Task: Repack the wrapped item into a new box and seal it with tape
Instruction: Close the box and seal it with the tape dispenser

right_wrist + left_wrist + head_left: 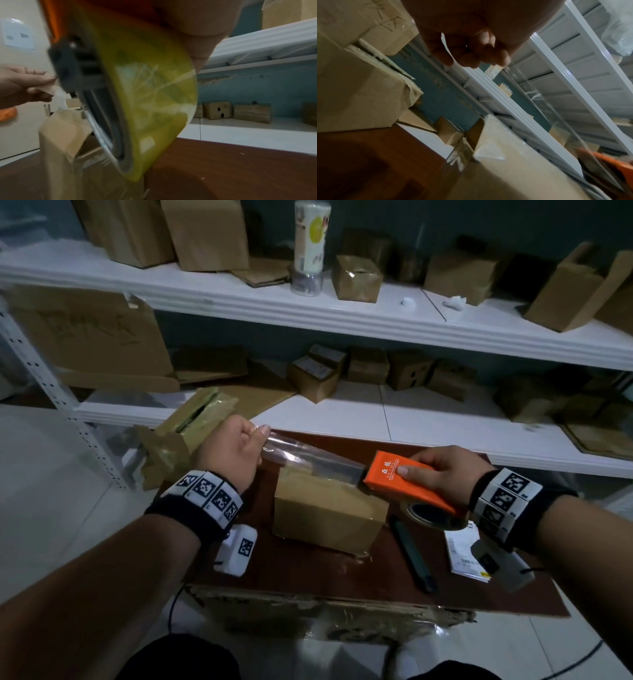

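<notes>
Box (pixel 329 510) sits closed on the brown table (pixel 479 587), clear tape (pixel 308 455) stretched above it, left hand (pixel 229 451) pinching its free end, right hand (pixel 442 470) wrapped around the orange dispenser (pixel 404 477); slack risks tape folding onto itself or landing crooked.

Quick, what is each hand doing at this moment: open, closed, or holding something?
Left hand: pinches the free end of the clear tape strip.
Right hand: grips the orange tape dispenser.
</notes>
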{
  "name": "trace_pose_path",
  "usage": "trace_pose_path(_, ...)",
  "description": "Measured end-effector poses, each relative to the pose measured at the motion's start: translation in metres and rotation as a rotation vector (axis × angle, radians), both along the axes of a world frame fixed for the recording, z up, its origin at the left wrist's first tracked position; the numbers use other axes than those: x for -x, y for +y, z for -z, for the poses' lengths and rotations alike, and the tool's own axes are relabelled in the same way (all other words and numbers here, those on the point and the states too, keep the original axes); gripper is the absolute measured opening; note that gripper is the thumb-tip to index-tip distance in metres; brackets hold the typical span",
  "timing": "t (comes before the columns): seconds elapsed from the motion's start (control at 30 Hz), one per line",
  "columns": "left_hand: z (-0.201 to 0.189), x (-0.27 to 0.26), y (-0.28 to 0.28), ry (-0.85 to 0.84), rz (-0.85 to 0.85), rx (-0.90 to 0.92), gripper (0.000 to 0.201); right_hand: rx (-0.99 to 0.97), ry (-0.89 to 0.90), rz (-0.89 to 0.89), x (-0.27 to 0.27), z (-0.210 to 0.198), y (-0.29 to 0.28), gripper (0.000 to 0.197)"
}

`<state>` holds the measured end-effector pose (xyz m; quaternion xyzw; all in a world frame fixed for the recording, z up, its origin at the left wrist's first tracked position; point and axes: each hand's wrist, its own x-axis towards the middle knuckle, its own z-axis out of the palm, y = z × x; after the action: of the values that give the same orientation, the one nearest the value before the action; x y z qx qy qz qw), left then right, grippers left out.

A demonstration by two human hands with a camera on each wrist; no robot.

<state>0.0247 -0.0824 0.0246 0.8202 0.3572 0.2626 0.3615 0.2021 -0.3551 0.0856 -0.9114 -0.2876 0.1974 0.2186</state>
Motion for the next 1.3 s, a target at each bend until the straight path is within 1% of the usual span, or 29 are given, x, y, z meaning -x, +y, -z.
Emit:
trace_pose_path(0.07,0.006,-0.004,0.003,-0.024,0.015,-0.050,0.023,0.017,-0.012,-0.021,-0.006,0.005,0.006,0.036)
trace_pose_path(0.13,0.007,-0.008,0.002,-0.078,0.047,-0.044,0.020,0.020,-0.008,-0.032,-0.011,0.010,0.010,0.031)
trace_pose_path(0.17,0.006,-0.009,-0.001,-0.099,0.054,-0.018,0.021,0.018,-0.002,-0.040,-0.013,0.013,0.011,0.030)
trace_pose_path(0.27,0.012,-0.013,0.000,-0.166,0.062,0.092,0.021,0.001,0.012,-0.050,-0.018,0.018,0.011,0.033)
trace_pose_path(0.33,0.018,-0.016,0.005,-0.184,0.070,0.166,0.021,-0.021,0.028,-0.030,-0.021,0.017,0.009,0.032)
trace_pose_path(0.37,0.020,-0.017,0.007,-0.186,0.056,0.193,0.024,-0.039,0.038,-0.019,-0.021,0.014,0.007,0.032)
trace_pose_path(0.43,0.015,-0.017,0.009,-0.185,0.027,0.219,0.029,-0.090,0.050,-0.004,-0.021,0.005,0.003,0.039)
trace_pose_path(0.5,0.005,-0.017,0.008,-0.182,0.027,0.229,0.031,-0.152,0.056,0.013,-0.021,-0.003,-0.003,0.043)
trace_pose_path(0.6,-0.004,-0.016,0.005,-0.185,0.005,0.214,0.034,-0.224,0.106,0.022,-0.019,-0.010,-0.008,0.033)
trace_pose_path(0.67,-0.003,-0.017,0.000,-0.198,0.006,0.157,0.032,-0.230,0.124,0.027,-0.017,-0.011,-0.010,0.031)
trace_pose_path(0.77,-0.001,-0.017,-0.010,-0.120,-0.025,0.013,0.030,-0.201,0.101,0.028,-0.016,-0.008,-0.014,0.040)
trace_pose_path(0.83,0.001,-0.016,-0.013,-0.082,-0.026,-0.031,0.029,-0.167,0.084,0.024,-0.016,-0.007,-0.017,0.044)
trace_pose_path(0.9,0.005,-0.016,-0.012,-0.042,0.000,-0.079,0.029,-0.152,0.081,0.026,-0.015,-0.007,-0.021,0.045)
trace_pose_path(0.97,0.007,-0.016,-0.010,0.042,0.024,-0.193,0.030,-0.138,0.073,0.026,-0.013,-0.006,-0.024,0.044)
trace_pose_path(1.03,0.005,-0.016,-0.012,0.102,0.013,-0.258,0.028,-0.132,0.075,0.029,-0.011,-0.006,-0.026,0.043)
trace_pose_path(1.13,0.000,-0.014,-0.020,0.080,0.054,-0.274,0.028,-0.126,0.074,0.036,-0.009,-0.008,-0.029,0.043)
trace_pose_path(1.2,-0.004,-0.013,-0.026,0.073,0.100,-0.229,0.028,-0.119,0.067,0.043,-0.010,-0.008,-0.032,0.044)
trace_pose_path(1.3,0.005,-0.016,-0.030,0.160,0.139,-0.176,0.030,-0.106,0.074,0.061,-0.009,-0.007,-0.037,0.043)
